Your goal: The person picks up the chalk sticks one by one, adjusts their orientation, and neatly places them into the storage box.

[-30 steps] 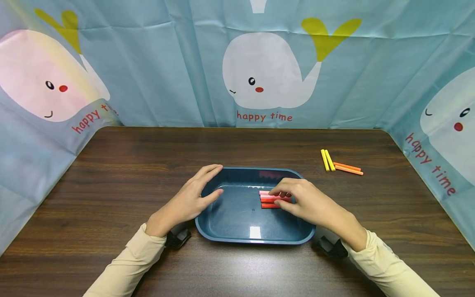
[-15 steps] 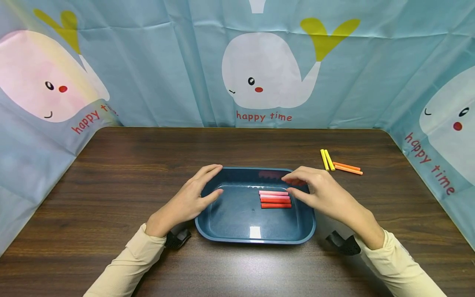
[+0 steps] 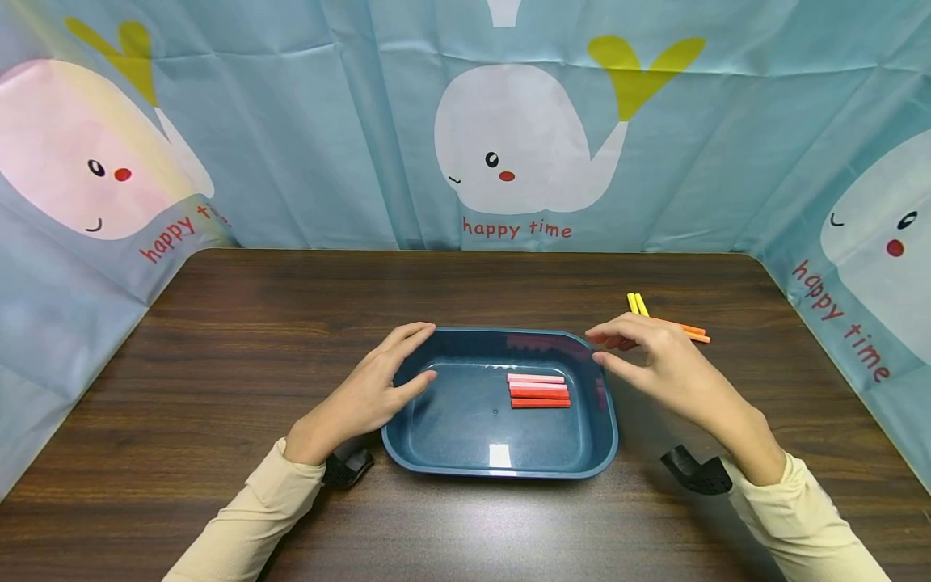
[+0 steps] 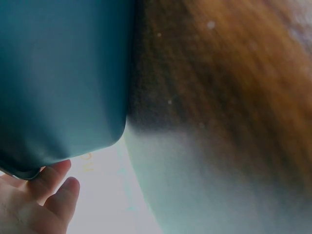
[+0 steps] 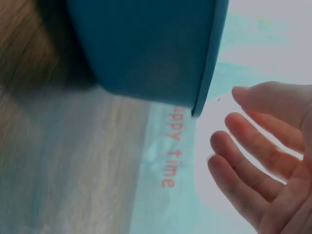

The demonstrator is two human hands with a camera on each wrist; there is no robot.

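**Both hands at the blue basin, no stick held; four sticks inside, four outside**

My right hand is by the basin's far right corner, thumb and fingers loosely curved with a clear gap between them, holding nothing; the right wrist view shows the fingertips apart from the rim; my left hand is at the left end of the blue plastic basin, fingers spread along the rim, thumb over the inside; can't tell how firmly it presses, if at all.

Two pink sticks and two red sticks lie side by side on the basin floor, right of centre; two yellow sticks, partly hidden by my right hand, and two orange sticks lie on the wooden table beyond that corner.

Sticks look light and stiff, probably smooth, maybe brittle like chalk, material unclear; best pinched mid-length between thumb and index, lightly, since a hard squeeze could snap one; those packed together seem easier to take by an end; basin looks rigid and fairly light, may slide on the glossy tabletop; steady it at the end rims.
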